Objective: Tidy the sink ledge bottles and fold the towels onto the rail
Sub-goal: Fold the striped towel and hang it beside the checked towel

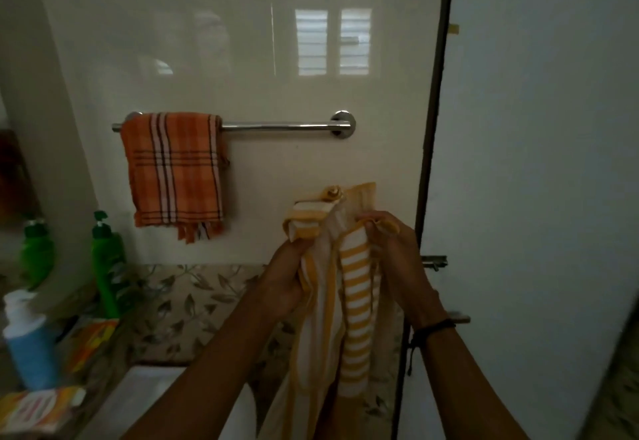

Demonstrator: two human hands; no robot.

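A yellow-and-white striped towel (349, 301) hangs bunched between both hands, below the right half of the steel rail (276, 125). My left hand (287, 277) grips its left fold and my right hand (397, 259) pinches its right edge near the top. An orange checked towel (174, 170) hangs folded over the rail's left end. On the ledge at left stand a green pump bottle (107, 263) and a blue bottle with a white cap (29, 346).
A second green bottle (36, 249) shows at far left, seemingly in a mirror. Orange packets (38, 408) lie on the ledge by the white sink (155, 401). A white door (536, 197) with a dark frame and a latch stands at right.
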